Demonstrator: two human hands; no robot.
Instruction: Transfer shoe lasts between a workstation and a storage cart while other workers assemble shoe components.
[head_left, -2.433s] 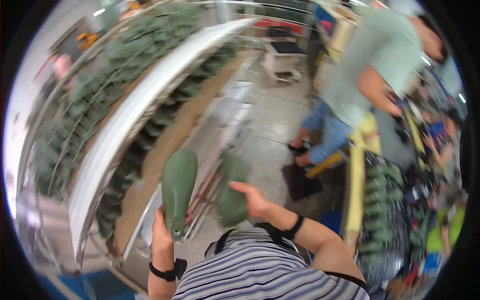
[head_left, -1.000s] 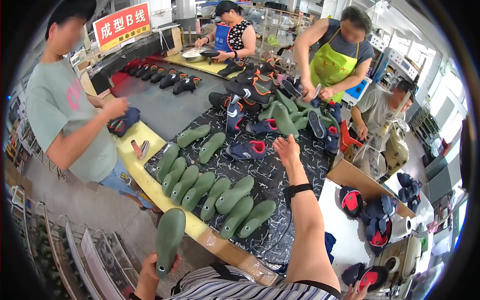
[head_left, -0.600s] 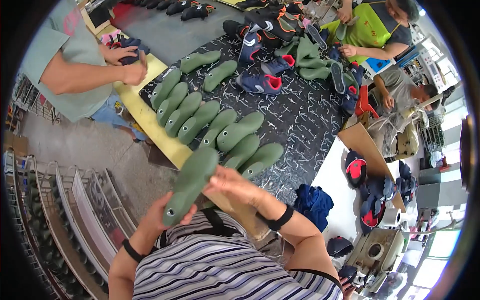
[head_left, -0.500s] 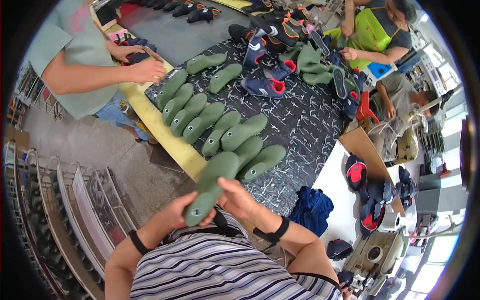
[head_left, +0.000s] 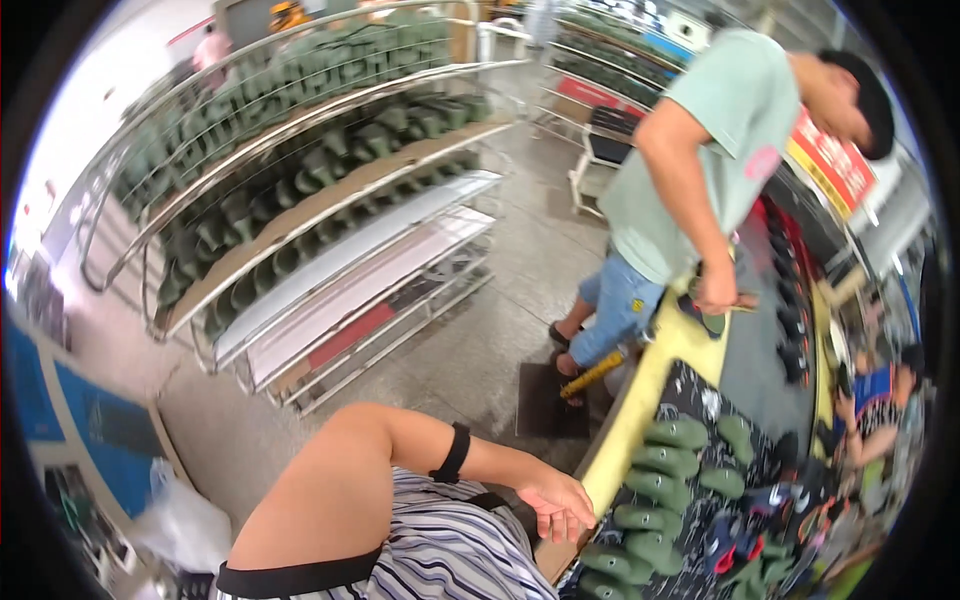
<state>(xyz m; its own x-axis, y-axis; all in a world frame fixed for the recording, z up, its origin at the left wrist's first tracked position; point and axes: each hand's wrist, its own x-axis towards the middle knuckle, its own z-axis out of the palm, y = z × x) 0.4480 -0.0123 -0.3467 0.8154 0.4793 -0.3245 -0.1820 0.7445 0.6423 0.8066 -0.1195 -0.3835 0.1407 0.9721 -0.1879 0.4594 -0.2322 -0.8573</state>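
Note:
My left hand point(head_left: 560, 506) hangs by the near edge of the work table, its fingers loosely apart and nothing seen in them. Closest to it is the table's yellow edge strip point(head_left: 622, 462). Beyond that strip, several green shoe lasts point(head_left: 666, 461) lie in a row on the dark patterned table top. Two more lasts, one of them a green last point(head_left: 721, 483), lie farther in. Dark blue and red shoes point(head_left: 727, 545) sit beside them, partly blurred. My right hand is out of the picture.
A metal rack point(head_left: 330, 215) loaded with green lasts stands to the left, its lower shelves light-coloured. A co-worker in a pale green shirt point(head_left: 690, 140) stands at the table's far end. A plastic bag point(head_left: 180, 525) lies at lower left; a dark mat point(head_left: 550, 405) is on the floor.
My view has swung left, toward the rack. The green last that both hands held is no longer seen. My left hand is now apart from it, and my right hand has left the view.

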